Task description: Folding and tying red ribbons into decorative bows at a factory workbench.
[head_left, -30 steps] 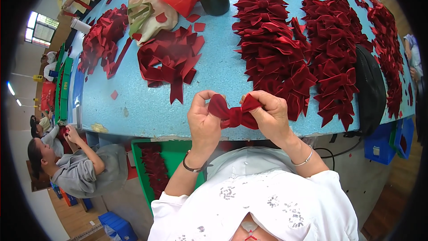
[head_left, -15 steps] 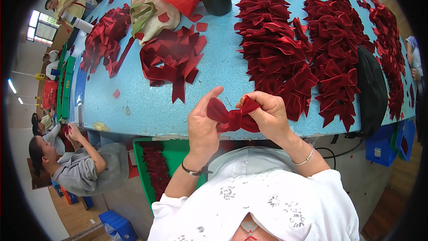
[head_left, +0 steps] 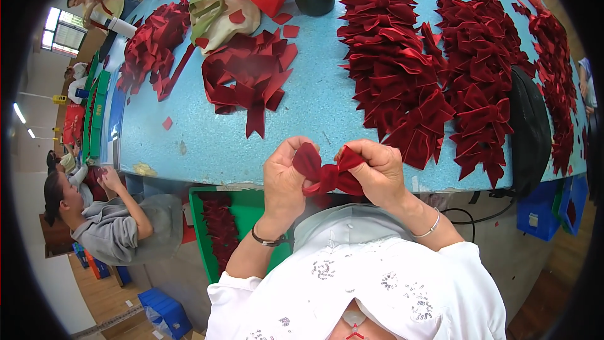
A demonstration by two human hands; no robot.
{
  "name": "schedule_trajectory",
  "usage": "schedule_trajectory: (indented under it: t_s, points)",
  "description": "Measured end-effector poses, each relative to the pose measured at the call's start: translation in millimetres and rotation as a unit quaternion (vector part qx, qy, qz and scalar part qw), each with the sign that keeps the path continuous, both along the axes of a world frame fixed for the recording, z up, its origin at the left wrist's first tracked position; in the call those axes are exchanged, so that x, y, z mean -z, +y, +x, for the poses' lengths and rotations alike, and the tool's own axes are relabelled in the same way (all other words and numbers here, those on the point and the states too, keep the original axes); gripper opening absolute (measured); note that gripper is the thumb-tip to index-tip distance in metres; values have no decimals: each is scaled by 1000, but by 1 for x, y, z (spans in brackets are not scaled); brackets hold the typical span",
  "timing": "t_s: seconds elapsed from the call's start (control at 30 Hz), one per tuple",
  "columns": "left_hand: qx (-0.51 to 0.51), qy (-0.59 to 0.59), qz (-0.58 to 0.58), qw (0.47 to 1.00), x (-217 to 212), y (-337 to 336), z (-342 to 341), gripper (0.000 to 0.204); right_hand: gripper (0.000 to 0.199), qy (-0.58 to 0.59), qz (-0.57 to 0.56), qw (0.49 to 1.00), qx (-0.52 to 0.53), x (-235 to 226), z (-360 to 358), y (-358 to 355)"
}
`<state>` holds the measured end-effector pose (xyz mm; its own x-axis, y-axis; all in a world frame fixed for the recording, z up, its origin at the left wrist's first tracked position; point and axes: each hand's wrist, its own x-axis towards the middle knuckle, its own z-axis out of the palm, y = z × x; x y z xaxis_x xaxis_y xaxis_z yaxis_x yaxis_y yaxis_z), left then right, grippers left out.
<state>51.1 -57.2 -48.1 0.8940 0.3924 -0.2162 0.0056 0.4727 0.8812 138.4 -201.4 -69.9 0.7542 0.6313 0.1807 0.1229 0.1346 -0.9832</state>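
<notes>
While the left hand (head_left: pixel 284 181) and right hand (head_left: pixel 382 179) pinched its ten- and two-o'clock loops (head_left: pixel 306 161), the bow (head_left: pixel 329 178), near the table (head_left: pixel 314 110)'s six-o'clock edge, seemed light, soft (probably crushable), best held there.

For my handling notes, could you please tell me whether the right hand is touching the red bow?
Touching: the head view shows the right hand pinching the red bow at its right loop.
</notes>
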Motion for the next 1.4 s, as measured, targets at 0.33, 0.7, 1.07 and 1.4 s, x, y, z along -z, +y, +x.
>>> schedule_trajectory:
  t_s: [0.33,0.7,1.07,1.4]
  points:
    - [-100,-19,183,978,-9,-12,-12,12,14,101,28,994,11,6,-11,6]
    - [9,-151,558,816,-1,-1,-35,13,13,-144,30,988,43,12,-10,7]
    - [17,103,68,992,-4,2,-12,30,9,-53,-18,998,10,8,0,1]
    - [52,106,114,986,-10,6,-2,32,4,-255,-2,967,9,6,7,3]
